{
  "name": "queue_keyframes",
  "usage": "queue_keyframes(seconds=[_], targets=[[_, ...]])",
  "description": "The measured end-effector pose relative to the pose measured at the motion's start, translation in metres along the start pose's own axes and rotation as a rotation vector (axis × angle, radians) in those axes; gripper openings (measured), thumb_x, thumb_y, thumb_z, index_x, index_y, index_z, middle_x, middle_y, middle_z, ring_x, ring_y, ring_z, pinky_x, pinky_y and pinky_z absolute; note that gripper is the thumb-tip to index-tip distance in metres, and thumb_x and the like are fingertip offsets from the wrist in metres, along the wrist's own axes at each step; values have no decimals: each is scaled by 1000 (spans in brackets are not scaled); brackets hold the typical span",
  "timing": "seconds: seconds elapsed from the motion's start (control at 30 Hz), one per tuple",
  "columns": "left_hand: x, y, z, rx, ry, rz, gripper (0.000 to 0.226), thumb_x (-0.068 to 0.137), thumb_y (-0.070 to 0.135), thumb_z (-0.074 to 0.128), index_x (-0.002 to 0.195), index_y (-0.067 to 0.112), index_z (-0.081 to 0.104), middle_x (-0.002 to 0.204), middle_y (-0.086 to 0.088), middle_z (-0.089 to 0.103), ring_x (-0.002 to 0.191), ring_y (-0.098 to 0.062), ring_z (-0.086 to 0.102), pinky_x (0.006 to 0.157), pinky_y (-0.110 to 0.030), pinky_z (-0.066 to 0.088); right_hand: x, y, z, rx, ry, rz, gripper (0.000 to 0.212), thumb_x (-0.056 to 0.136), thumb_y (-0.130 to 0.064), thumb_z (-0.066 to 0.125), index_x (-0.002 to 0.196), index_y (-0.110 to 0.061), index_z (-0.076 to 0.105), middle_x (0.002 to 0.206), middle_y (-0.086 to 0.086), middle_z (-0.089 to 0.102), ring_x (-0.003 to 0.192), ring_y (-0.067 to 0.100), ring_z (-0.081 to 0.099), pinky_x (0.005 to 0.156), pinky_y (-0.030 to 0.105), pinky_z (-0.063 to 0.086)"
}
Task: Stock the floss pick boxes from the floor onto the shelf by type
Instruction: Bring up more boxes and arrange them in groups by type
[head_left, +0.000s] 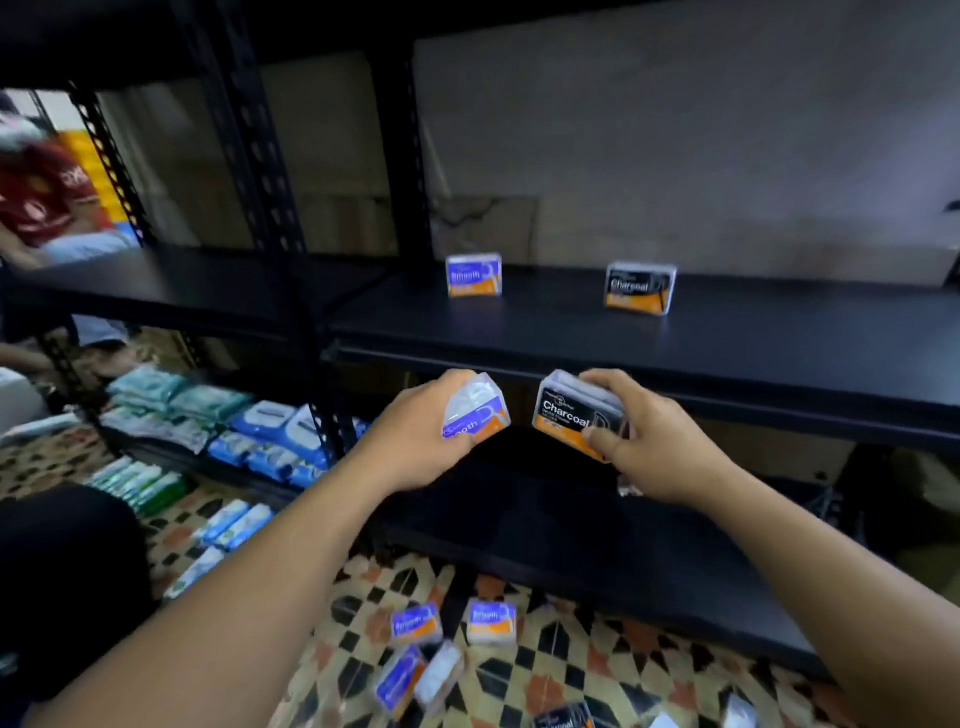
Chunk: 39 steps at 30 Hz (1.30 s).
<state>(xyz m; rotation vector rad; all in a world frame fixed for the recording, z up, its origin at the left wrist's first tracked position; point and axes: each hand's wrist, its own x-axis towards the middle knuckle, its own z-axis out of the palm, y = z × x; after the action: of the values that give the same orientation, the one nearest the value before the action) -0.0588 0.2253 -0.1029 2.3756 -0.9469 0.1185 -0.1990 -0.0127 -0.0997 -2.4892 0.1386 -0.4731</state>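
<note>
A clear plastic floss pick box with a blue "Smooth" label (475, 413) sat clamped in the fingers of the left hand (415, 436), just below the front edge of the black metal shelf (571, 332). Beside it, the right hand (641, 441) gripped a black-labelled "Charcoal" box (574, 413). One of each type (474, 275) (641, 288) stood well apart toward the shelf's back edge. More blue-labelled boxes (447, 649) lay scattered on the patterned tile floor (571, 665).

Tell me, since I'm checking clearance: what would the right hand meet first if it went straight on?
Probably the shelf's front edge, just beyond the right hand and its Charcoal box. If it clears that, the shelved Charcoal box comes next. Depth is unclear.
</note>
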Motion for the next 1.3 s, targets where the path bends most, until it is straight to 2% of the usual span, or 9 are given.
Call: queue_keyframes(seconds=[0.17,0.27,0.4,0.47,0.53,0.63,0.8,1.07,1.3], targets=[[45,17,-41,72,111,88,63,76,41,66,135,37,45,116,0,61,106,-22,60,93,-38,49,37,-17,-38,-42,176,-34,54,90,-25,67,138,-34,44,109,-13,56,95,14,56,81,30,44],[72,23,-54,110,126,47,67,82,34,66,144,35,42,110,-2,51,107,-26,57,96,-35,46,62,-8,-49,-97,259,43,56,89,-27,65,140,-33,44,119,-1,58,106,27,58,90,38,48],[103,19,-56,118,51,-21,75,87,23,70,151,26,30,128,-7,49,111,-26,55,88,-31,45,85,18,-51,-202,218,196,59,90,-25,58,146,-34,41,133,10,49,118,36,53,97,41,44],[118,10,-51,120,23,-39,67,84,20,72,141,25,36,124,-6,53,105,-26,57,79,-30,43,94,29,-51,-235,202,224,58,92,-25,55,148,-34,40,136,11,47,120,36,51,98,41,43],[134,0,-45,150,9,-56,61,84,20,72,136,25,41,123,-8,54,109,-28,56,81,-31,43,103,35,-52,-258,188,222,58,93,-24,54,148,-34,39,139,10,46,122,35,50,99,41,43],[156,-5,-41,342,-9,-105,65,89,31,66,147,34,35,136,-8,40,123,-32,39,100,-42,39,118,43,-52,-286,179,229,57,94,-25,51,149,-36,38,139,9,43,121,35,50,97,42,45],[185,-8,-31,669,69,-84,64,93,43,57,150,38,30,134,-4,32,117,-29,30,100,-45,33,132,47,-47,-558,288,194,54,94,-30,52,146,-34,40,130,9,40,116,32,41,91,43,45],[217,-39,-5,577,230,-13,62,94,37,59,150,28,35,144,1,39,126,-29,33,95,-49,38,153,66,-44,-596,311,166,54,93,-34,54,145,-32,41,132,4,40,118,29,41,97,42,39],[233,-48,0,451,230,-28,64,94,28,60,152,28,33,153,5,34,137,-25,27,99,-51,37,168,79,-43,-564,328,175,50,94,-35,54,142,-31,40,136,4,44,121,30,42,95,43,38]])
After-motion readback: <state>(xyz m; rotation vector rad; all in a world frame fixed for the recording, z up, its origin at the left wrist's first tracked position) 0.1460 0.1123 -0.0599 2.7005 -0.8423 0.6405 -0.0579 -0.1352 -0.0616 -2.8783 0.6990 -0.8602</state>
